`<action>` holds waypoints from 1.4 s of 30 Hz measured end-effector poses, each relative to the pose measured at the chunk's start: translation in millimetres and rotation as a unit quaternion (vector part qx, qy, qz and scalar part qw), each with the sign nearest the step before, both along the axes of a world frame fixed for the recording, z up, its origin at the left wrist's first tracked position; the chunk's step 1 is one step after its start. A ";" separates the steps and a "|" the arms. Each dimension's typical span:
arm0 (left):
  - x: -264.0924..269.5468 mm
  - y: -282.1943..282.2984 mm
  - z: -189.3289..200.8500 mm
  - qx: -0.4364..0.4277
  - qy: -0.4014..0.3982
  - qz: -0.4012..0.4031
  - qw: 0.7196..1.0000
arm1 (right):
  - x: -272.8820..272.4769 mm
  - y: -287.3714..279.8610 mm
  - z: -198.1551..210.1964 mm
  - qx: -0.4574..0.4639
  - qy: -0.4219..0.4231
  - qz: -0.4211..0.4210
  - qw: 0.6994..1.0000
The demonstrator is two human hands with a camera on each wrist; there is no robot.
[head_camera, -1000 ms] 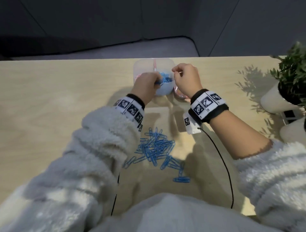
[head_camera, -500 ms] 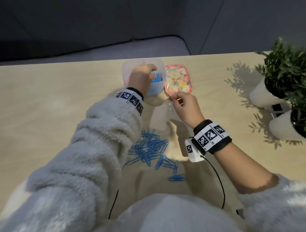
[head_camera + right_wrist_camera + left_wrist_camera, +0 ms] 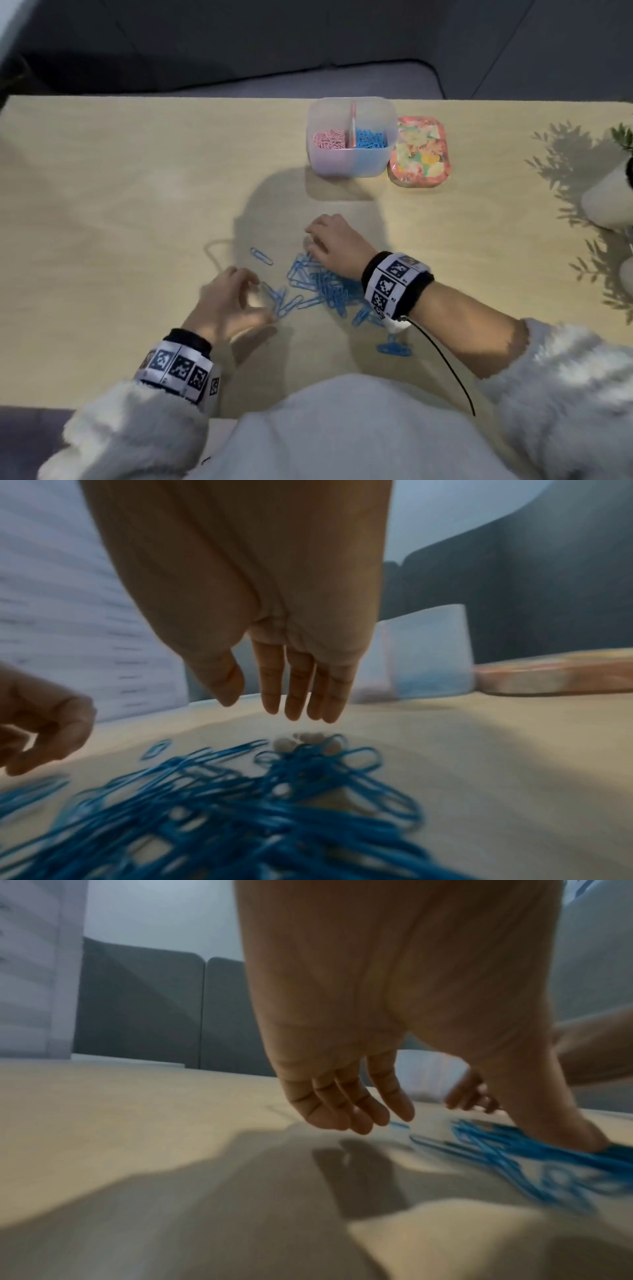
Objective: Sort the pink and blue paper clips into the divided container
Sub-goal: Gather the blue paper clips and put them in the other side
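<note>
A pile of blue paper clips (image 3: 322, 287) lies on the wooden table in front of me; the right wrist view shows the pile (image 3: 219, 799) close up. The translucent divided container (image 3: 351, 161) stands at the back, with pink clips (image 3: 329, 139) in its left half and blue clips (image 3: 371, 138) in its right half. My left hand (image 3: 236, 301) hovers at the pile's left edge, fingers relaxed and spread, its thumb (image 3: 561, 1123) touching the clips. My right hand (image 3: 334, 245) hovers over the pile's far end with straight fingers (image 3: 301, 693), holding nothing.
A floral lid (image 3: 421, 152) lies just right of the container. One stray blue clip (image 3: 262, 257) sits left of the pile, and a small cluster (image 3: 394, 348) lies near my right wrist. White plant pots (image 3: 608, 202) stand at the right edge. A dark sofa lies beyond the table.
Both hands have drawn back from the container to the blue pile near me. The left hand left the blue compartment; the right came away from the lid. The container is now uncovered in view.
</note>
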State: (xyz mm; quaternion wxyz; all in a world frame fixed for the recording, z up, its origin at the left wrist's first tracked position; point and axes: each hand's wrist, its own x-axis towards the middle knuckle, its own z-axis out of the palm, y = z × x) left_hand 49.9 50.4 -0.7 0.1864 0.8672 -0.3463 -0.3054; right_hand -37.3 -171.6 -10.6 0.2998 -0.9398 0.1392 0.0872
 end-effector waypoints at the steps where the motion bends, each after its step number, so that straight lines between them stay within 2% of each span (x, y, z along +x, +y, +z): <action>1: -7.5 2.1 -4.2 0.009 -0.001 0.007 1.000 | 4.6 8.4 -0.4 -0.010 0.005 0.035 0.999; 4: -23.8 -0.9 -16.7 -0.032 -0.028 0.018 0.999 | 8.9 31.3 -5.8 -0.082 0.016 0.130 0.988; 6: -29.2 -8.6 -21.3 -0.048 -0.047 0.018 0.998 | 1.9 37.8 -9.7 -0.124 0.012 0.162 0.979; 9: -30.1 -18.7 -19.5 -0.042 -0.028 0.000 0.999 | -17.6 36.7 -16.5 -0.147 -0.009 0.191 0.970; 11: -23.5 -19.4 -15.1 -0.041 -0.044 -0.019 0.998 | -29.5 30.3 -19.0 -0.159 -0.029 0.181 0.970; 13: -10.6 -17.4 -13.7 -0.040 -0.088 -0.041 0.994 | -37.0 23.4 -15.6 -0.114 -0.053 0.134 0.983; 15: 2.4 -17.1 -13.5 -0.031 -0.128 -0.087 0.987 | -41.3 18.4 -9.3 -0.073 -0.011 0.094 0.993; 18: 11.1 -20.8 -10.1 0.019 -0.115 -0.137 0.984 | -41.5 24.2 -3.5 -0.119 0.050 0.124 0.984; 20: 11.0 -23.0 -10.6 0.013 -0.107 -0.135 0.985 | -38.8 35.6 -5.0 -0.151 0.055 0.150 0.976; 28: -3.3 -27.7 -22.8 -0.065 -0.143 -0.157 0.975 | -28.3 46.7 -6.9 -0.216 0.027 0.150 0.964; 32: -12.8 -42.4 -19.4 -0.062 -0.135 -0.171 0.974 | -32.5 40.0 -10.9 -0.228 0.016 0.153 0.961; 37: -15.6 -60.5 -14.9 -0.014 -0.085 -0.162 0.983 | -37.3 17.3 -2.1 -0.107 0.062 0.109 0.986; 42: -13.5 -68.0 -15.0 -0.021 -0.052 -0.146 0.988 | -37.0 -6.8 20.5 0.004 0.035 0.029 0.999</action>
